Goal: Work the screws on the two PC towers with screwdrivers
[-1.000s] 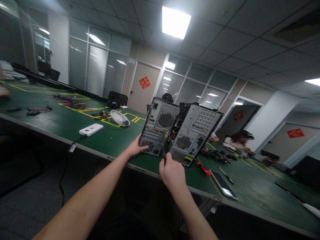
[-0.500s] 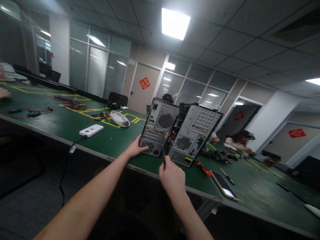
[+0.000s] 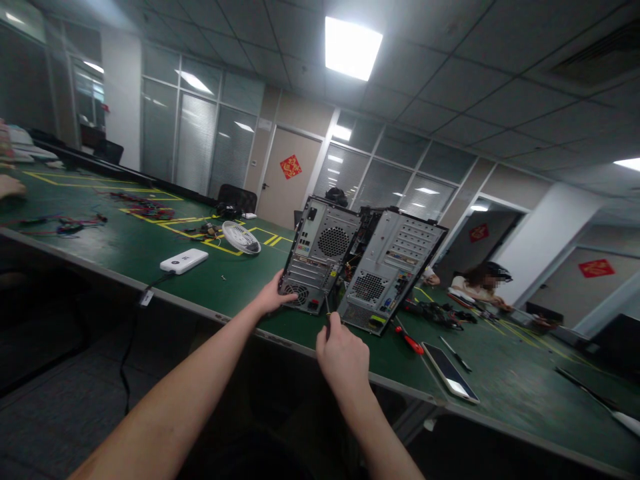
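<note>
Two metal computer cases stand side by side on the green table, their backs facing me. My left hand [image 3: 273,295] rests against the lower left corner of the left case [image 3: 320,257], thumb across its small fan grille and fingers mostly behind the edge. Below the gap between the cases, my right hand [image 3: 344,350] is closed around the dark handle of a screwdriver [image 3: 328,308], whose thin shaft points up toward the left case's lower right edge. The tip's exact contact is too small to tell. The right case [image 3: 390,270] stands beyond my right hand, untouched.
Right of the cases lie a red-handled tool [image 3: 411,341], a phone [image 3: 450,373] and black cables [image 3: 435,312]. A white power bank [image 3: 184,261], a round white dish [image 3: 241,237] and wires [image 3: 143,205] lie left. Another person [image 3: 480,283] sits at the right.
The view has shifted very slightly. My right hand has moved a little to the left and tilted slightly, still around the screwdriver; my left hand remains on the left case.
</note>
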`<state>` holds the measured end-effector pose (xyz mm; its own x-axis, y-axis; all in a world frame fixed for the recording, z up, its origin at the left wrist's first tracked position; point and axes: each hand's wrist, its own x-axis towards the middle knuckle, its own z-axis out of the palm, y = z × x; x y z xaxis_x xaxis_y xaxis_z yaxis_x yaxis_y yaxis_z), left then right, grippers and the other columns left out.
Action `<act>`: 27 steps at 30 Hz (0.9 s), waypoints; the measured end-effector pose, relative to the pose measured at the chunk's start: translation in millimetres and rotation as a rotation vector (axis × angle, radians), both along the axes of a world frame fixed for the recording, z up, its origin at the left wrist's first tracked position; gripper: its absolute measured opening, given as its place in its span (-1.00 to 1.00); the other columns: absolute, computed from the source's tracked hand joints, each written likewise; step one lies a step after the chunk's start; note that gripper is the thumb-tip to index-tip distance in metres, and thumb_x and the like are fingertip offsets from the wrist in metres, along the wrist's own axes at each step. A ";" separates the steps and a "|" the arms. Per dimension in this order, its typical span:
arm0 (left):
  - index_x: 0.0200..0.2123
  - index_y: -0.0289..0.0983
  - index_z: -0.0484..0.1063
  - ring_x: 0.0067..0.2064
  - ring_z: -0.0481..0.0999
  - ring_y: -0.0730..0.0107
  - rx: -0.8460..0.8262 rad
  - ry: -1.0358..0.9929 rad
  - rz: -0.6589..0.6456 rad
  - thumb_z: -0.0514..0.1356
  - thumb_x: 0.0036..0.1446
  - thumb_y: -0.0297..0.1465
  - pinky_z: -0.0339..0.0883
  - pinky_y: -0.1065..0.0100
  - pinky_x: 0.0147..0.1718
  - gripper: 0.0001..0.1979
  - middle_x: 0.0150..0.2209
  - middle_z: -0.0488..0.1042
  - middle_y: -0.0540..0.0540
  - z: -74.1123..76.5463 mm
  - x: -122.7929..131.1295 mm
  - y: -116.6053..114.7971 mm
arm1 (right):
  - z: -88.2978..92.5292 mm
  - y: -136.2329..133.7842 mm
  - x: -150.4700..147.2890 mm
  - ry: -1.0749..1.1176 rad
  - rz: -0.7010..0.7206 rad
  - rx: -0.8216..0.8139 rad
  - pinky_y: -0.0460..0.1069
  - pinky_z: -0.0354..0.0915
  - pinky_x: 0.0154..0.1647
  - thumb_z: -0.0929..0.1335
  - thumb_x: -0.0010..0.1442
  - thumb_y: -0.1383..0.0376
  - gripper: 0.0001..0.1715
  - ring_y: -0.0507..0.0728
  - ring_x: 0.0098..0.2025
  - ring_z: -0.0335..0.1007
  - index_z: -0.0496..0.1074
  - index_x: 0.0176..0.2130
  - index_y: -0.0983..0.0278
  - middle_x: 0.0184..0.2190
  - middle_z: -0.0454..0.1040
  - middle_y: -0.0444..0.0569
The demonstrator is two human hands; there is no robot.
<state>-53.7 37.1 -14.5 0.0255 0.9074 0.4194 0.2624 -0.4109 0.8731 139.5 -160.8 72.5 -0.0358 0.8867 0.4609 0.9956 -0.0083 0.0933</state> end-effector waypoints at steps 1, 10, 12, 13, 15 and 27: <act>0.44 -0.23 0.12 0.30 0.45 -0.06 0.002 -0.001 -0.004 0.50 -0.08 -0.12 0.24 0.02 0.32 0.07 0.30 0.45 -0.28 0.4 -0.1 -0.4 | 0.2 0.1 -0.5 0.006 0.000 -0.004 -0.06 0.28 -0.40 0.25 0.44 0.28 -0.78 0.17 -0.33 0.63 0.37 0.03 0.24 -0.31 0.60 -0.02; 0.43 -0.25 0.12 0.32 0.43 -0.07 0.003 0.018 0.000 0.49 -0.07 -0.10 0.21 0.01 0.34 0.07 0.31 0.42 -0.30 -0.9 -0.6 1.2 | 1.1 1.1 0.1 0.028 -0.043 -0.031 -0.04 0.32 -0.35 0.24 0.46 0.24 -0.79 0.20 -0.33 0.64 0.36 0.01 0.26 -0.34 0.62 0.02; 0.43 -0.25 0.12 0.32 0.42 -0.07 0.004 0.016 -0.001 0.48 -0.06 -0.09 0.21 0.01 0.34 0.07 0.32 0.41 -0.31 -1.9 -0.4 2.1 | -0.1 -0.3 1.4 0.040 -0.033 0.007 -0.06 0.28 -0.38 0.24 0.46 0.24 -0.81 0.18 -0.34 0.64 0.37 -0.01 0.25 -0.34 0.62 0.00; 0.43 -0.25 0.12 0.32 0.43 -0.07 0.003 0.015 0.001 0.48 -0.07 -0.08 0.21 0.00 0.34 0.07 0.32 0.42 -0.31 -2.5 -0.3 2.6 | -0.4 -1.3 2.0 0.044 -0.025 0.030 -0.07 0.26 -0.40 0.24 0.47 0.24 -0.81 0.17 -0.35 0.64 0.37 -0.01 0.25 -0.34 0.61 -0.01; 0.43 -0.23 0.13 0.32 0.43 -0.08 0.000 0.014 0.006 0.49 -0.08 -0.08 0.20 -0.01 0.34 0.08 0.32 0.42 -0.31 -3.7 -0.5 3.8 | 0.0 -3.5 2.8 0.046 -0.018 0.063 -0.08 0.23 -0.42 0.23 0.47 0.24 -0.80 0.16 -0.35 0.64 0.38 -0.03 0.26 -0.36 0.60 -0.02; 0.43 -0.21 0.15 0.30 0.45 -0.09 -0.002 -0.001 0.007 0.50 -0.10 -0.09 0.22 -0.03 0.33 0.08 0.29 0.45 -0.29 -2.3 -0.9 2.5 | -0.2 -2.1 4.7 0.046 -0.002 0.048 -0.08 0.20 -0.43 0.25 0.45 0.25 -0.79 0.14 -0.35 0.63 0.40 -0.02 0.27 -0.35 0.60 -0.03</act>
